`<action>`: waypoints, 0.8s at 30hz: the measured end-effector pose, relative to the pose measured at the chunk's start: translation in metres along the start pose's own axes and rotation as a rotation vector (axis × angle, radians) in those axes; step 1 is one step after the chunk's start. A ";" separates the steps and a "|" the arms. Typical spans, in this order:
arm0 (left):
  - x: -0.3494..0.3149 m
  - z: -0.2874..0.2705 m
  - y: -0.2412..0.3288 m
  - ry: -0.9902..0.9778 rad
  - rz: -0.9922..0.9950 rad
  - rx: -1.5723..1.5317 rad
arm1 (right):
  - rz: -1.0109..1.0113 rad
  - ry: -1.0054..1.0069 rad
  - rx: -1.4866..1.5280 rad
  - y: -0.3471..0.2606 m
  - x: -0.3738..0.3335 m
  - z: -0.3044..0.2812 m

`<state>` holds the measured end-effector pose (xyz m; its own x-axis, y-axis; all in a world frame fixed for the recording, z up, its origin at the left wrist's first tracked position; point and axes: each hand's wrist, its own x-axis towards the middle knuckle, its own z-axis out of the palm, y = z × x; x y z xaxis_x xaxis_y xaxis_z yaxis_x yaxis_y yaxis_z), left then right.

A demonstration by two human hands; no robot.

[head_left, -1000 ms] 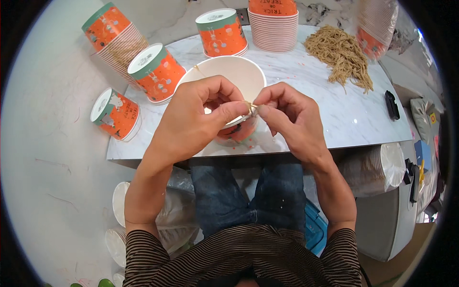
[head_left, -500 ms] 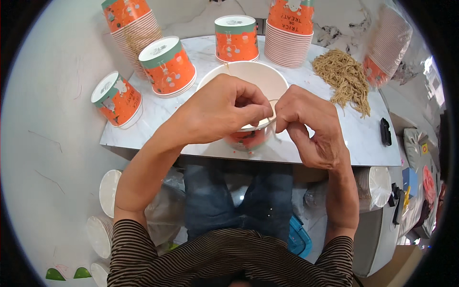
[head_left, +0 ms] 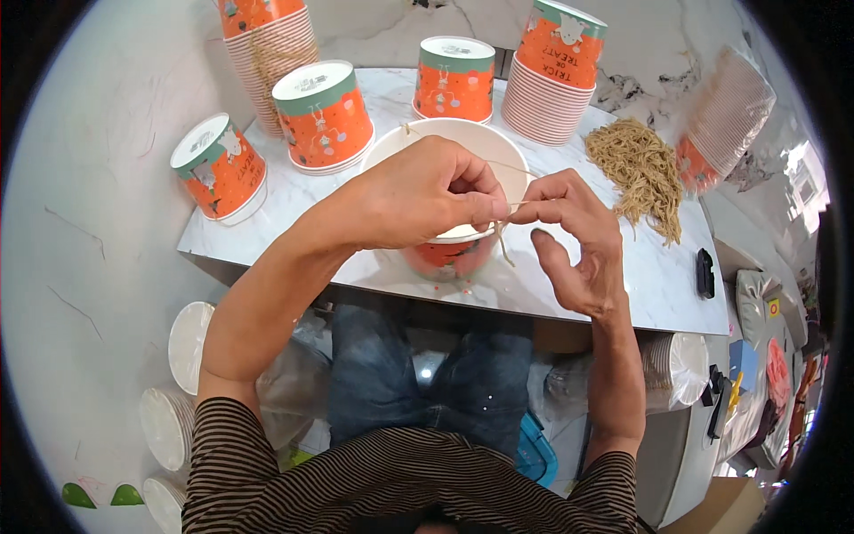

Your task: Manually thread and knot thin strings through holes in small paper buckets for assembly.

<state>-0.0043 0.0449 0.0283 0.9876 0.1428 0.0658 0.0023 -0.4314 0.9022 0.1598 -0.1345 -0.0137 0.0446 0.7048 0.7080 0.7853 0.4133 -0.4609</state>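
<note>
A large paper bucket (head_left: 438,253) stands upright at the table's front edge, its white mouth up and its orange side partly hidden by my hands. Thin tan twine (head_left: 504,246) runs at its near right rim, with an end hanging outside. My left hand (head_left: 427,198) reaches over the mouth, closed, pinching the twine between thumb and forefinger. Just right of it, my right hand (head_left: 583,238) has its thumb spread away from the fingers. Its fingertips touch the twine beside the left pinch. A small twine knot (head_left: 408,130) shows at the bucket's far left rim.
Upside-down orange-and-green buckets (head_left: 325,120) stand behind and to the left, near tall bucket stacks (head_left: 549,98). A heap of tan twine (head_left: 636,169) lies at the right, with a small black object (head_left: 704,273) nearer. White wrapped stacks (head_left: 676,369) sit below the marble-patterned table (head_left: 569,289).
My right hand has opened its thumb away from the fingers, which now reach to the left hand's pinch. More of the twine shows across the bucket's mouth. The whole view has shifted slightly.
</note>
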 end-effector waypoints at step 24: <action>0.003 0.003 -0.011 0.101 0.001 0.032 | 0.103 0.089 -0.148 -0.005 -0.019 0.022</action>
<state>-0.0010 0.0473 0.0170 0.9666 0.2312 0.1107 0.0083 -0.4599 0.8880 0.1413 -0.1369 -0.0365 0.1783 0.6828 0.7085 0.8556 0.2481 -0.4544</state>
